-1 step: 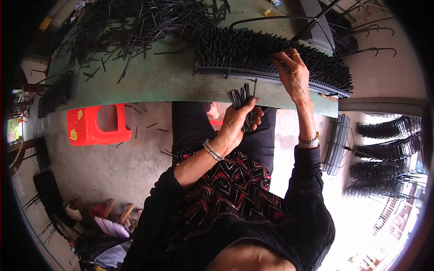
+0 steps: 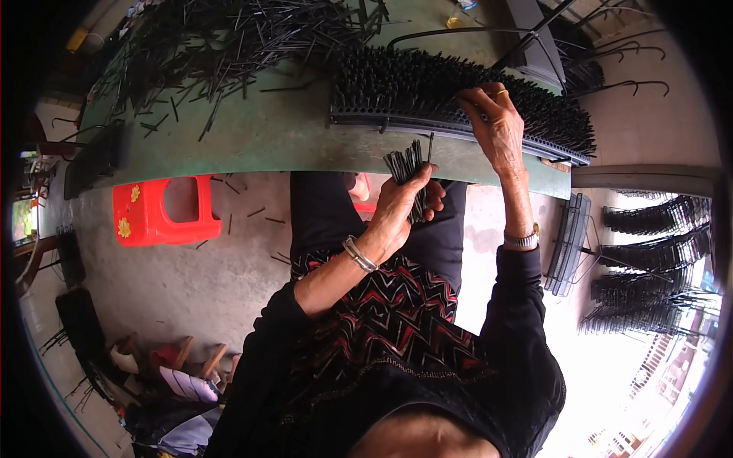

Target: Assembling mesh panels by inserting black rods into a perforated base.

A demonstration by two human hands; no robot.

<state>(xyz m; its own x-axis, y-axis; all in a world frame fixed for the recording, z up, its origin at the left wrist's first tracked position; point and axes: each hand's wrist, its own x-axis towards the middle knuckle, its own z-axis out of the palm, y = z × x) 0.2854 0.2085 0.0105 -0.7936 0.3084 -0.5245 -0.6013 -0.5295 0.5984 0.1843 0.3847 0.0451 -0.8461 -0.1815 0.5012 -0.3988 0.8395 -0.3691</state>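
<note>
Between my dark trousers (image 2: 321,221) and the rack (image 2: 427,126), my left grip (image 2: 406,204) is clamped around a bundle of thin black sticks (image 2: 406,164). Their upper ends fan out above my thumb, and one slim stick (image 2: 431,145) stands apart from the bunch on its right side. The bundle is just off the near edge of the green table (image 2: 267,126), below the rack.

My right grip (image 2: 498,130) is at the front of that rack, fingers bent down among the upright black sticks (image 2: 412,84) that crowd it. The fingertips are partly hidden, so I cannot tell whether they pinch a stick. A ring (image 2: 502,93) circles one of those fingers, a watch (image 2: 522,241) sits at my right wrist, and a bracelet (image 2: 359,255) is around my left.

Farther left on the table lies a loose heap of black sticks (image 2: 252,46), with strays scattered toward me. A red stool (image 2: 151,214) with yellow flowers stands on the floor (image 2: 237,252), near a few fallen sticks (image 2: 275,220).
</note>
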